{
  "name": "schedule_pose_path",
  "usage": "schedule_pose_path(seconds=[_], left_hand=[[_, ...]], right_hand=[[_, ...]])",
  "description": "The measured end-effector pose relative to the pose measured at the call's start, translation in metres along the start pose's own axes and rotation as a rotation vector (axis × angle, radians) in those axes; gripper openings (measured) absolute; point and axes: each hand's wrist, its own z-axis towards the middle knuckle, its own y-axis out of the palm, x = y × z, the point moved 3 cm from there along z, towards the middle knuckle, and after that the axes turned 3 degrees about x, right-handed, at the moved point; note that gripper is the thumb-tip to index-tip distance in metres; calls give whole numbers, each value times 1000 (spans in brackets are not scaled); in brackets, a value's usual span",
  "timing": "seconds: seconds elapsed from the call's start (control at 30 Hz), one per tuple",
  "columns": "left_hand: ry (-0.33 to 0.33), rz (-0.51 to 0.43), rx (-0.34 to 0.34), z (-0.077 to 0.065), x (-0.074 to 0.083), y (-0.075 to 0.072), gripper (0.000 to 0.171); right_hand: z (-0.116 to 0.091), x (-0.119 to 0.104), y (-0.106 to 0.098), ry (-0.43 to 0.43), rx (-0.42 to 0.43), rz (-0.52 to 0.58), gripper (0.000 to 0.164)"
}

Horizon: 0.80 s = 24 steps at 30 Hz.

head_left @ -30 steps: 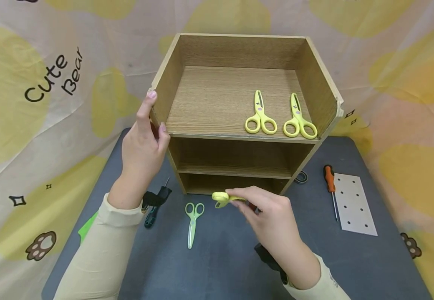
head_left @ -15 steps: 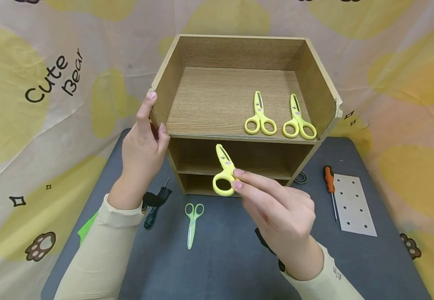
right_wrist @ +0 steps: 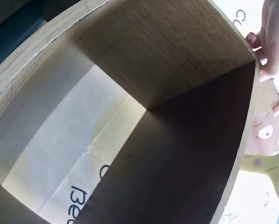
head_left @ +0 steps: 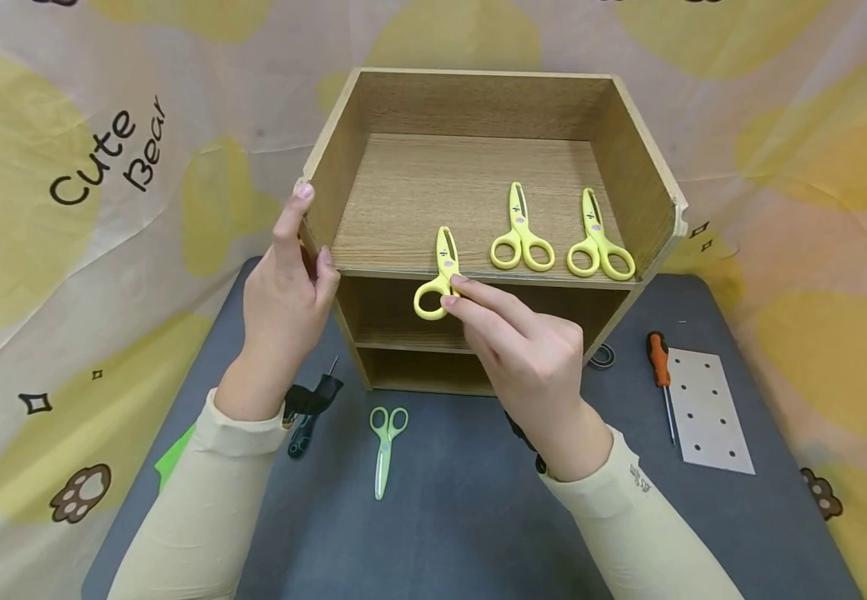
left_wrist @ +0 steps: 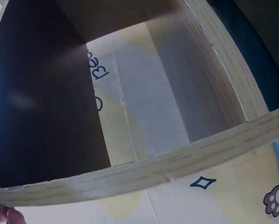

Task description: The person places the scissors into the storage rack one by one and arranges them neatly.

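In the head view my right hand (head_left: 527, 354) pinches yellow scissors (head_left: 446, 250) by one handle loop, blades pointing away. The blades lie over the front edge of the wooden shelf unit's (head_left: 403, 179) top board. My left hand (head_left: 283, 283) grips the unit's left side panel near its front corner. On that top board, to the right, lie two more yellow scissors, a middle pair (head_left: 519, 229) and a right pair (head_left: 594, 237). The right wrist view shows the held scissors (right_wrist: 263, 162) partly, beyond a panel. Only fingertips (left_wrist: 8, 215) show in the left wrist view.
Green scissors (head_left: 383, 454) lie on the dark table (head_left: 418, 542) before the unit. A dark-handled screwdriver (head_left: 304, 433) sits near the left wrist. Rightward are an orange screwdriver (head_left: 659, 367), a white perforated plate (head_left: 707, 408) and a black ring-shaped roll (head_left: 602, 356).
My right hand has lifted the yellow scissors from in front of the unit up to the top board's edge, turning the blades away. The left hand stays on the panel.
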Motion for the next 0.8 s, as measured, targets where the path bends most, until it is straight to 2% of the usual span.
schedule_pose_path(seconds=[0.23,0.6,0.8], left_hand=[[-4,-5,-5,0,0,0,56],[-15,-6,-3,-1,0,1,56],[-19,-9,-1,-2,-1,1,56]], right_hand=[[-4,12,15,109,-145,-19,28],[-3,22,28,187,-318,-84,27],[-2,24,34,247,-406,-142,45]])
